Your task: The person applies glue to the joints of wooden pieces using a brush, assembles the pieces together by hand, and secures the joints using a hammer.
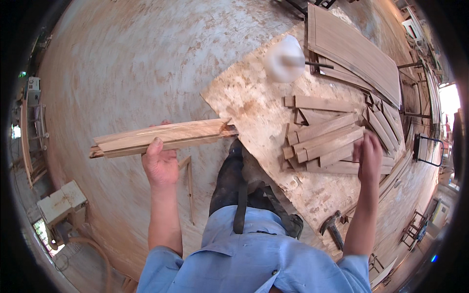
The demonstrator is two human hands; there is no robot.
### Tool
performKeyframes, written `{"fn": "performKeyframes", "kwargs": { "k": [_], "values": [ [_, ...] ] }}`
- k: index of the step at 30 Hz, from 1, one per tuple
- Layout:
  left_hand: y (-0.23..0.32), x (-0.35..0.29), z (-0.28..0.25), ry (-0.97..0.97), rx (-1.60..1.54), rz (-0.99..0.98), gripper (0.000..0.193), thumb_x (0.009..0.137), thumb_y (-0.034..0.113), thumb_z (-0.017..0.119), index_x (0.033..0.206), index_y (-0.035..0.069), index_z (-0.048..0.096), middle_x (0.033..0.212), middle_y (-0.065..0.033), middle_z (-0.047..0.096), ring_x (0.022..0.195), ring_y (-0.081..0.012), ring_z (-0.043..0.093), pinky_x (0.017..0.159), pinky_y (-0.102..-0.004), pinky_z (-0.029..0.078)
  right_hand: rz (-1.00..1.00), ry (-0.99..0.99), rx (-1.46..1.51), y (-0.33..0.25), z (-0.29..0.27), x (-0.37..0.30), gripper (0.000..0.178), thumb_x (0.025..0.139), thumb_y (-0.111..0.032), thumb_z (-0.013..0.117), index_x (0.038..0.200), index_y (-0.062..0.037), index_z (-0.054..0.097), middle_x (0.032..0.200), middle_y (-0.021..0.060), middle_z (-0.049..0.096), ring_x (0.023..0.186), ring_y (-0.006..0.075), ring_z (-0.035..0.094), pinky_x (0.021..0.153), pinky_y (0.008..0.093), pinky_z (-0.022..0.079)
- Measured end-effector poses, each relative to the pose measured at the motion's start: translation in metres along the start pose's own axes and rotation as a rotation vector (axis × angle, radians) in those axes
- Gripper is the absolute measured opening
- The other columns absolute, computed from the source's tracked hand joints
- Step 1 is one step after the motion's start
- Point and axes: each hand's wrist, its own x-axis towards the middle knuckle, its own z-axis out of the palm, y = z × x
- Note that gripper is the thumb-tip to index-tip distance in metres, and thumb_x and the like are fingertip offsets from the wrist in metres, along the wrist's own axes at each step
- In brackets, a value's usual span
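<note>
My left hand point(161, 163) is closed around a small stack of wooden strips point(161, 131), held level over the floor. The thumb presses on the near edge and the fingers pass underneath to the far side. The strips have slanted or notched ends. My right hand point(370, 155) is at the right end of a pile of wooden strips point(330, 144). Its fingers are bent and apart, slightly blurred, beside the strip ends, and nothing shows in its grip. The pile lies loosely stacked on a wooden work board point(254, 93).
A white, blurred round object point(285, 59) stands on the board's far part. Behind the pile lean large wooden panels point(354, 51). A hammer point(333, 229) lies near my right elbow. On the floor by my left forearm is a thin wooden angle piece point(189, 190).
</note>
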Motion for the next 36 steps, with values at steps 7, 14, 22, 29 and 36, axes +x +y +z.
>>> {"fn": "performKeyframes", "kwargs": {
  "k": [7,14,22,29,36],
  "values": [
    [-0.007,-0.125,-0.041,-0.076,-0.144,0.043,0.055,0.076,0.015,0.061,0.127,0.002,0.047,0.133,-0.0188,0.048,0.124,-0.0291,0.047,0.103,-0.0439,0.041,0.115,0.085,-0.916,0.175,-0.168,-0.195,0.03,0.084,-0.016,0.066,0.104,0.0039,0.058,0.098,0.0177,0.062,0.088,0.0291,0.061,0.078,0.0371,0.048],
    [-0.016,-0.262,-0.096,0.116,-0.361,-0.029,0.054,0.075,0.018,0.06,0.125,0.003,0.05,0.131,-0.0167,0.051,0.124,-0.0286,0.047,0.097,-0.0419,0.045,0.039,-0.14,-1.24,0.284,-0.24,-0.286,0.065,0.078,-0.018,0.068,0.132,0.0034,0.039,0.124,0.0289,0.045,0.117,0.0442,0.042,0.098,0.048,0.036],
    [0.006,-0.379,-0.159,-0.005,0.001,0.325,0.052,0.066,0.012,0.059,0.117,0.006,0.052,0.122,-0.0149,0.053,0.12,-0.0306,0.048,0.105,-0.0435,0.035,-0.031,-0.25,-1.333,0.318,-0.253,-0.29,0.054,0.074,-0.015,0.064,0.121,0.0032,0.045,0.113,0.0283,0.048,0.106,0.0463,0.048,0.09,0.0513,0.041],
    [0.02,-0.489,-0.257,0.08,-0.008,0.421,0.055,0.063,0.008,0.058,0.117,0.004,0.048,0.118,-0.0157,0.053,0.116,-0.0297,0.05,0.105,-0.0447,0.035,-0.153,-0.361,-1.134,0.363,-0.301,-0.269,0.033,0.077,-0.014,0.06,0.104,0.0023,0.054,0.087,0.0182,0.057,0.081,0.0376,0.058,0.074,0.0443,0.047],
    [0.028,-0.629,-0.418,0.728,0.421,0.511,0.038,0.075,0.01,0.063,0.11,-0.002,0.052,0.104,-0.011,0.059,0.087,-0.0204,0.06,0.086,-0.0362,0.05,0.223,-0.168,-0.721,0.307,-0.245,-0.315,0.024,0.086,-0.029,0.058,0.085,-0.0075,0.047,0.061,0.0015,0.044,0.044,0.0139,0.044,0.037,0.0304,0.039]
  ]
}}
